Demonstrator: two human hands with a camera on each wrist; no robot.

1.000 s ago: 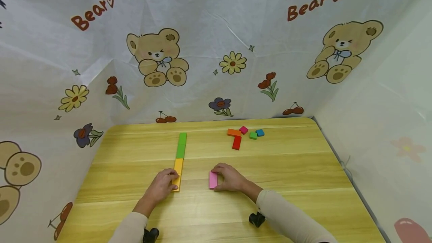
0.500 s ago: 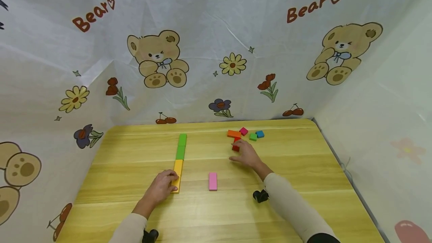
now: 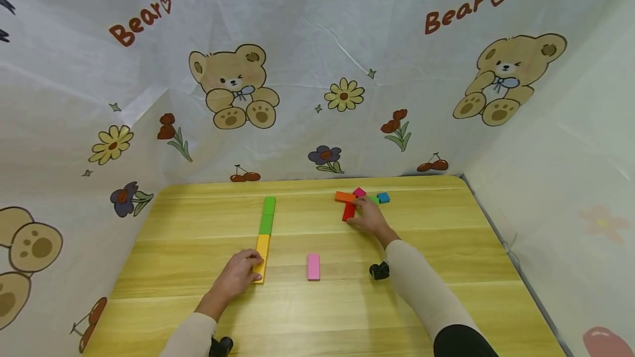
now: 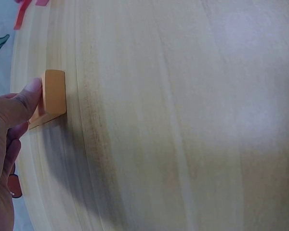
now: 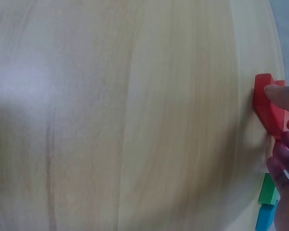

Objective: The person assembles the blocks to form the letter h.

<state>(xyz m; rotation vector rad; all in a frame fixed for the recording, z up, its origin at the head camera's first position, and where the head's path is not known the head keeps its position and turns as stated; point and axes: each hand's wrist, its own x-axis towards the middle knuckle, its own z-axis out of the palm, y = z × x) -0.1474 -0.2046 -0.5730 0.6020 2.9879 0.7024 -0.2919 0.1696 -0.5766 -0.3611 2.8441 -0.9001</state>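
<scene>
In the head view my left hand (image 3: 235, 275) holds the nearer yellow block (image 3: 259, 278) at the near end of a row. Beyond it the row continues with another yellow block (image 3: 263, 243) and two green blocks (image 3: 266, 223). The left wrist view shows the thumb (image 4: 31, 91) against this block's side. My right hand (image 3: 372, 219) pinches the red block (image 3: 348, 212) at the back, its thumb on the near end and fingertips at the far end. An orange block (image 3: 344, 196) touches or nearly touches the red one. A pink block (image 3: 313, 267) lies alone between the hands.
Near the right fingers lie a magenta block (image 3: 359, 191), a small green block (image 5: 268, 189), partly hidden in the head view, and a blue block (image 3: 383, 198). The wooden table (image 3: 446, 269) meets a bear-printed cloth (image 3: 292, 142) at its back edge.
My right hand has let go of the pink block, moved away and to the right, and taken hold of the red block. The left hand has stayed on the yellow block.
</scene>
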